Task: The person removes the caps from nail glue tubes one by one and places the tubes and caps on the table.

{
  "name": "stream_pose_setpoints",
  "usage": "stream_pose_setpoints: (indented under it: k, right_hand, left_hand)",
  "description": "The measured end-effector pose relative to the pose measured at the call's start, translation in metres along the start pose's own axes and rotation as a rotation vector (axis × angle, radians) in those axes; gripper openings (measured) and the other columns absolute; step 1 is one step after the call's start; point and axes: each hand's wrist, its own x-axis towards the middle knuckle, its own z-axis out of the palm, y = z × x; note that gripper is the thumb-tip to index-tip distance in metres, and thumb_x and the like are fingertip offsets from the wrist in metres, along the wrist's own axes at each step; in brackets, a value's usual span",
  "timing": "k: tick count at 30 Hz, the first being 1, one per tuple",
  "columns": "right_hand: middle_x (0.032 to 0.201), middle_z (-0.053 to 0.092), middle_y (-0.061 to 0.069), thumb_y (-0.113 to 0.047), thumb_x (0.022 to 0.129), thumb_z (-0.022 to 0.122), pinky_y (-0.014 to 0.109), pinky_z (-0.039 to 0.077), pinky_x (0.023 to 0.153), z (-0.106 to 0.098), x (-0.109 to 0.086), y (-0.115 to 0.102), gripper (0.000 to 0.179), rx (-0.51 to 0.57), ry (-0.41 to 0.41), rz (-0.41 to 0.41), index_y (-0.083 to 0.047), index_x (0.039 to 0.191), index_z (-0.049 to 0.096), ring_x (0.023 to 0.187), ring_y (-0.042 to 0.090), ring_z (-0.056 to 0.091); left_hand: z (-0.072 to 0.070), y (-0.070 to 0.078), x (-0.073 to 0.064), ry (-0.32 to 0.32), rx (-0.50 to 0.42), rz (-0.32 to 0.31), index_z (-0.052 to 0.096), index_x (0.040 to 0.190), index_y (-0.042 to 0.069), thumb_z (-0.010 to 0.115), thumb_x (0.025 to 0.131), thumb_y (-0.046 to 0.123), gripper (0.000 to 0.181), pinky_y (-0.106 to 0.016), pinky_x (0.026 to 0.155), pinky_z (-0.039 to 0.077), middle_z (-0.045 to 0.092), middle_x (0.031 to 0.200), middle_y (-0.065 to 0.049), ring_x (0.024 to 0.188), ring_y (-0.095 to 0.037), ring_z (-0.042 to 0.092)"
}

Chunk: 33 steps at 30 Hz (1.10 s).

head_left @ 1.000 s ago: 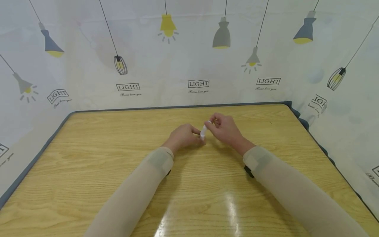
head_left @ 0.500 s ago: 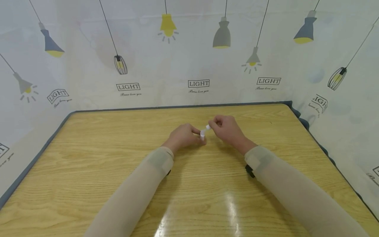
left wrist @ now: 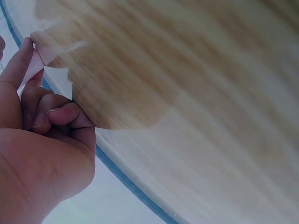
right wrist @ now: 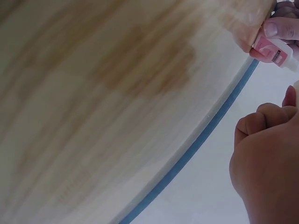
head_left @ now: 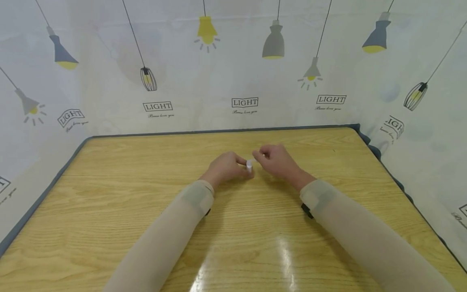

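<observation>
Over the middle of the table, my left hand [head_left: 228, 167] pinches a small white bottle [head_left: 249, 165] between thumb and fingers. In the right wrist view the bottle [right wrist: 273, 50] shows a pink label and a whitish neck pointing toward my right hand [right wrist: 266, 149]. My right hand [head_left: 275, 159] is just right of the bottle, its fingers curled and pinching a small white cap [head_left: 254, 159], mostly hidden by the fingertips. The left wrist view shows my left hand [left wrist: 51, 126] with its lower fingers curled and the bottle [left wrist: 33, 67] partly behind the forefinger.
The wood-grain table [head_left: 146, 211] has a blue-grey edge [head_left: 219, 132]. Behind it and at both sides hangs a pale cloth [head_left: 197, 89] printed with lamps and lettering.
My right hand has drawn the white cap off the bottle's top, lifting it to the right, then brought it slightly back down and left. My left hand has stayed in place with the bottle.
</observation>
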Motion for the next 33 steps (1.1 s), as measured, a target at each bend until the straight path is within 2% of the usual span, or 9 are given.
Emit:
stream_pose_setpoints:
  k: [5,11,20,26,30,33]
  right_hand:
    - [0.06,0.043,-0.002,-0.032,0.111,0.055,0.03,0.037,0.057,0.0005,0.0002,0.0037,0.044,0.011,-0.002,-0.011,-0.013,0.071,0.054,0.055,0.016,0.039]
    - [0.058,0.04,-0.003,-0.029,0.11,0.055,0.029,0.033,0.054,-0.0005,0.0009,0.0048,0.045,0.013,0.037,-0.027,-0.013,0.068,0.049,0.054,0.015,0.037]
    - [0.057,0.038,-0.004,-0.027,0.111,0.055,0.029,0.033,0.054,-0.0013,-0.0008,0.0011,0.045,0.028,0.049,-0.029,-0.012,0.069,0.048,0.054,0.015,0.035]
    - [0.06,0.04,-0.002,-0.028,0.113,0.048,0.034,0.037,0.059,-0.0016,0.0006,0.0023,0.042,0.072,0.044,-0.008,0.0,0.087,0.065,0.056,0.018,0.038]
    - [0.068,0.044,0.003,-0.029,0.115,0.045,0.036,0.039,0.064,-0.0033,0.0018,0.0051,0.041,0.104,0.053,-0.017,0.003,0.096,0.065,0.062,0.022,0.041]
    - [0.079,0.054,0.01,-0.032,0.115,0.045,0.039,0.044,0.071,-0.0048,0.0015,0.0069,0.039,0.126,0.066,-0.012,0.0,0.106,0.066,0.073,0.025,0.048]
  left_hand:
    - [0.0001,0.0007,-0.0002,-0.004,-0.012,-0.007,0.079,0.129,0.026,0.084,0.089,0.044,0.044,-0.042,0.113,0.049,0.071,0.143,0.005,0.125,-0.017,0.062]
    - [-0.0004,0.002,-0.0005,0.002,-0.008,-0.012,0.079,0.129,0.026,0.084,0.088,0.044,0.044,-0.043,0.114,0.048,0.07,0.144,0.004,0.13,-0.019,0.062]
    - [-0.0008,0.0022,-0.0008,-0.002,-0.007,-0.021,0.077,0.131,0.025,0.084,0.089,0.044,0.047,-0.045,0.117,0.047,0.068,0.148,0.002,0.137,-0.022,0.06]
    - [-0.001,0.0017,-0.0011,-0.001,-0.004,-0.015,0.078,0.13,0.026,0.085,0.088,0.044,0.047,-0.045,0.117,0.047,0.068,0.147,0.002,0.14,-0.023,0.059]
    - [-0.0011,0.0018,-0.0013,-0.002,-0.008,-0.017,0.078,0.13,0.025,0.085,0.088,0.044,0.047,-0.045,0.118,0.046,0.069,0.146,0.003,0.139,-0.023,0.059]
    - [-0.001,0.0017,-0.0013,-0.002,-0.009,-0.016,0.078,0.131,0.024,0.085,0.088,0.044,0.048,-0.045,0.117,0.047,0.07,0.145,0.003,0.138,-0.022,0.06]
